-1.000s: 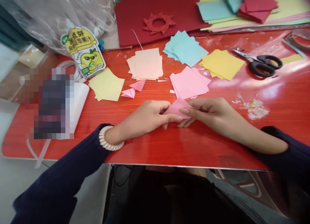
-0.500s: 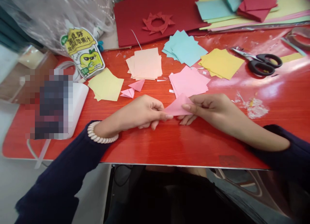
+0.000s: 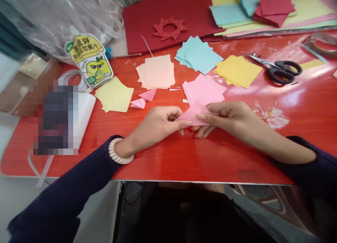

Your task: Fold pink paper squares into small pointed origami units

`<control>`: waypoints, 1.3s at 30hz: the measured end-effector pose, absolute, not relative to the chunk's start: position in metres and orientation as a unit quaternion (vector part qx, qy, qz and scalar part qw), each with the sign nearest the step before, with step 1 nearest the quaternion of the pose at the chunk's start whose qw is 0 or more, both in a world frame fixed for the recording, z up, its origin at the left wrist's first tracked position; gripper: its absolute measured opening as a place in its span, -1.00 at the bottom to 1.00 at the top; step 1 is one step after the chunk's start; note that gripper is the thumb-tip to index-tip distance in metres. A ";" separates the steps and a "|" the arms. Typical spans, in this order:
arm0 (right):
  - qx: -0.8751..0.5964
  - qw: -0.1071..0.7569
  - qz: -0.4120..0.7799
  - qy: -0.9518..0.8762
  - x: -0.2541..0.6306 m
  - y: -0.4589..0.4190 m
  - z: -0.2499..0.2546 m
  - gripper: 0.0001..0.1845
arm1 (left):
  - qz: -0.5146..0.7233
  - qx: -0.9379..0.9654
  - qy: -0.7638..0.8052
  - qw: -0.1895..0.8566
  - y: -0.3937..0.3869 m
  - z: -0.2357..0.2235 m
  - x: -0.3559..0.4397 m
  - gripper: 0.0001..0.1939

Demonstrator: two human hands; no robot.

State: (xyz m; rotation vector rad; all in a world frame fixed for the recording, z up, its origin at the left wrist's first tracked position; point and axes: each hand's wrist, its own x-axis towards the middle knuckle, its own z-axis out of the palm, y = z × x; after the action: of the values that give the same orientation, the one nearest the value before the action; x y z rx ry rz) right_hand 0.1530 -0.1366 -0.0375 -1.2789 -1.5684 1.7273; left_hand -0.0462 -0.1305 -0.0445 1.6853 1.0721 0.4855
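Observation:
A pink sheet of paper folded into a triangle (image 3: 194,114) is held just above the red table, its peak pointing away from me. My left hand (image 3: 164,122) pinches its left corner between thumb and fingers. On the right side, my right hand (image 3: 226,118) grips the same paper, thumb on top and fingers behind and beneath. Just beyond it lies a stack of pink square sheets (image 3: 205,88). Two small folded pink pieces (image 3: 147,95) rest on the table past my left hand.
Pale yellow (image 3: 116,95), peach (image 3: 159,71), light blue (image 3: 198,53) and yellow sheets (image 3: 239,71) lie in stacks. Black-handled scissors (image 3: 283,71) are at right, near paper scraps (image 3: 277,117). A red folded ring (image 3: 170,28) sits on dark red paper. A pouch (image 3: 92,62) stands at left.
My left hand has shifted slightly right along the paper's lower edge, its fingers curling closer in. My right hand keeps nearly the same hold. The view has tilted a little.

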 end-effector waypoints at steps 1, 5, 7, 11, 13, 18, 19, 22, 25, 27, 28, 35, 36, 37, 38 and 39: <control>-0.466 0.231 0.638 -0.567 0.153 -0.136 -0.037 -0.71 | 0.203 0.699 0.447 0.520 -0.131 -0.045 -0.046 -0.69; -0.474 0.199 0.661 -0.547 0.153 -0.135 -0.037 -0.78 | 0.201 0.693 0.441 0.534 -0.131 -0.045 -0.048 -0.67; -0.471 0.185 0.664 -0.550 0.155 -0.135 -0.038 -0.81 | 0.199 0.693 0.438 0.537 -0.131 -0.044 -0.049 -0.67; -0.465 0.178 0.654 -0.569 0.158 -0.136 -0.041 -0.82 | 0.187 0.684 0.429 0.560 -0.130 -0.042 -0.049 -0.70; -0.465 0.170 0.651 -0.575 0.161 -0.135 -0.043 -0.82 | 0.177 0.684 0.424 0.566 -0.130 -0.042 -0.050 -0.71; -0.474 0.145 0.654 -0.571 0.172 -0.130 -0.042 -0.77 | 0.165 0.681 0.438 0.563 -0.128 -0.040 -0.052 -0.66; -0.476 0.145 0.653 -0.571 0.173 -0.129 -0.041 -0.75 | 0.163 0.682 0.440 0.561 -0.128 -0.040 -0.052 -0.65; -0.479 0.146 0.649 -0.573 0.173 -0.129 -0.038 -0.70 | 0.162 0.686 0.437 0.558 -0.128 -0.039 -0.053 -0.64; -0.474 0.147 0.645 -0.581 0.174 -0.129 -0.037 -0.70 | 0.156 0.680 0.437 0.567 -0.128 -0.039 -0.052 -0.65; -0.470 0.145 0.642 -0.589 0.176 -0.129 -0.040 -0.73 | 0.149 0.675 0.438 0.575 -0.128 -0.038 -0.052 -0.66; -0.467 0.144 0.641 -0.592 0.178 -0.129 -0.042 -0.74 | 0.145 0.672 0.439 0.579 -0.127 -0.037 -0.052 -0.67; -0.433 0.159 0.637 -0.618 0.190 -0.127 -0.050 -0.73 | 0.134 0.648 0.444 0.605 -0.125 -0.036 -0.056 -0.67; -0.426 0.162 0.634 -0.625 0.191 -0.127 -0.051 -0.73 | 0.132 0.645 0.443 0.609 -0.125 -0.036 -0.056 -0.66; -0.420 0.163 0.631 -0.632 0.192 -0.127 -0.052 -0.74 | 0.130 0.642 0.441 0.613 -0.125 -0.037 -0.057 -0.66; -0.415 0.166 0.628 -0.637 0.193 -0.126 -0.052 -0.76 | 0.131 0.638 0.438 0.619 -0.125 -0.037 -0.058 -0.66; -0.413 0.170 0.625 -0.640 0.194 -0.125 -0.052 -0.78 | 0.138 0.631 0.431 0.630 -0.124 -0.038 -0.058 -0.67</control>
State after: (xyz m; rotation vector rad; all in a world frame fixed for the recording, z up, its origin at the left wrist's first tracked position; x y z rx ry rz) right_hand 0.1944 -0.1254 -0.0517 -1.1743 -1.8168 1.7764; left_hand -0.0583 -0.1241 -0.0383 1.4448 0.9867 0.3149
